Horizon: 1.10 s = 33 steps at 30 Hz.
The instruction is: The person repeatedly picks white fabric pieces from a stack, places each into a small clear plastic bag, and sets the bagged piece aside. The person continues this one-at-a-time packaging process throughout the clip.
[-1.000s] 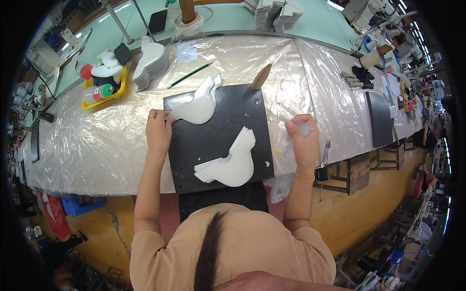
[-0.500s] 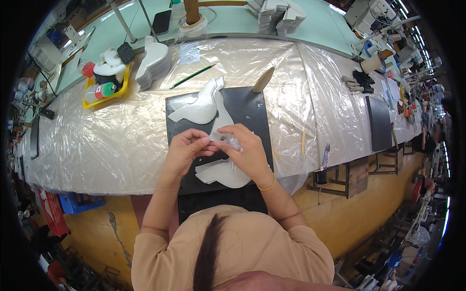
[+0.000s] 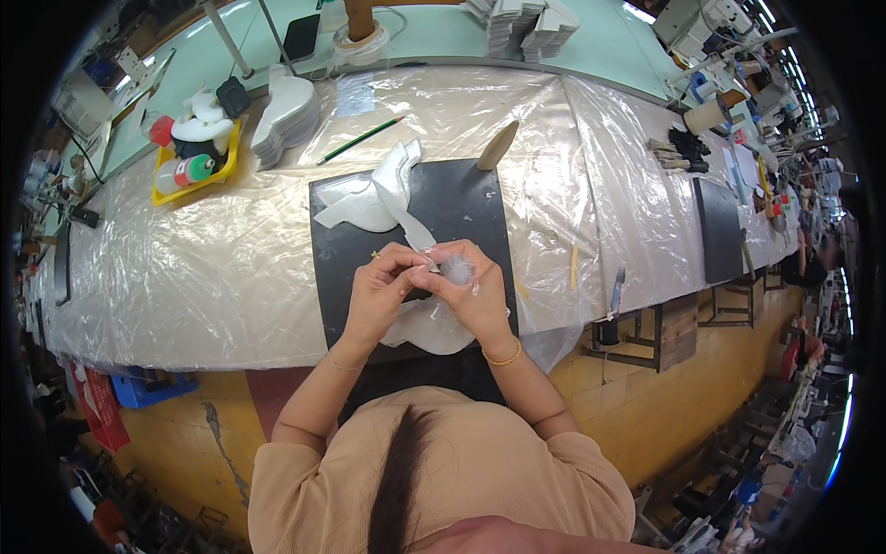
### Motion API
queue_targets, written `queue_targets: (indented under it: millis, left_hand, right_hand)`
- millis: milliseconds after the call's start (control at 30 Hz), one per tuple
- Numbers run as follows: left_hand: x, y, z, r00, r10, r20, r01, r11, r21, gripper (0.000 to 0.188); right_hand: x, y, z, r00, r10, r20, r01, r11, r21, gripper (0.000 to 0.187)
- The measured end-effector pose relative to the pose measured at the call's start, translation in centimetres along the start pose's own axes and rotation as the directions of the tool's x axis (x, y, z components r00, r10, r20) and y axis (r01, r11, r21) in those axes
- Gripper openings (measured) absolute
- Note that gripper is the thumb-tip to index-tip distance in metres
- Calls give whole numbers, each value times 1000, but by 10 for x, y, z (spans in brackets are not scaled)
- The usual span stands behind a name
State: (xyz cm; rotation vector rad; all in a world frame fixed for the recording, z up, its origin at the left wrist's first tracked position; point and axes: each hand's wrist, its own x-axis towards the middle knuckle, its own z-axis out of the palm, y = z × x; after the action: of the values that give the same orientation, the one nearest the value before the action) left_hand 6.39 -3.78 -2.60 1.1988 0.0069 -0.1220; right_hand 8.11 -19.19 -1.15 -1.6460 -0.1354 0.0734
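Far left of the plastic-covered tabletop (image 3: 185, 268): yellow tray (image 3: 189, 175) holding small bottles and white bits, with a stack of white sole-shaped pieces (image 3: 284, 113) just beside it on the right. A green pencil (image 3: 360, 140) lies diagonally behind the black mat (image 3: 471, 208). On the mat's far-left corner sits a loose pile of white cut pieces (image 3: 367, 198), with a thin white strip running from it down toward the hands. Left hand (image 3: 374, 295) is over mat centre, fingers pinched narrow on the edge of a small clear plastic piece (image 3: 452, 270). Right hand (image 3: 475, 294) touches the left, fingers curled close around the same piece from the other side; gold bangle on that wrist. So the clear piece is held between both hands, just above the mat. Under the hands, another white cut piece (image 3: 434, 328) lies on the mat's near edge. Tan wedge-shaped tool (image 3: 496, 146) rests at the mat's far-right corner. Further right: a second dark mat (image 3: 718, 231), well apart from the hands.
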Motion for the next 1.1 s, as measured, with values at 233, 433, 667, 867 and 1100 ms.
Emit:
queue_targets:
  millis: [233, 433, 667, 867, 1100]
  left_hand:
    - [-3, 3, 6, 996, 86, -11, -83, 983, 164, 10]
    - [-4, 9, 9, 998, 38, -43, -31, 988, 152, 12]
    - [-7, 15, 1, 991, -97, -91, 102, 994, 47, 10]
    - [-7, 10, -1, 999, 42, -30, -42, 999, 15, 11]
    - [-12, 8, 6, 976, 201, -77, -166, 930, 326, 8]
  right_hand:
    - [-2, -1, 0, 1000, -14, 0, 14, 1000, -3, 38]
    - [-2, -4, -3, 998, -28, 50, 25, 998, 59, 36]
    - [-1, -10, -15, 964, -53, 261, 25, 993, 111, 37]
    - [-1, -14, -15, 965, 73, 254, -110, 984, 137, 35]
    - [0, -15, -7, 986, -58, 159, 65, 997, -37, 28]
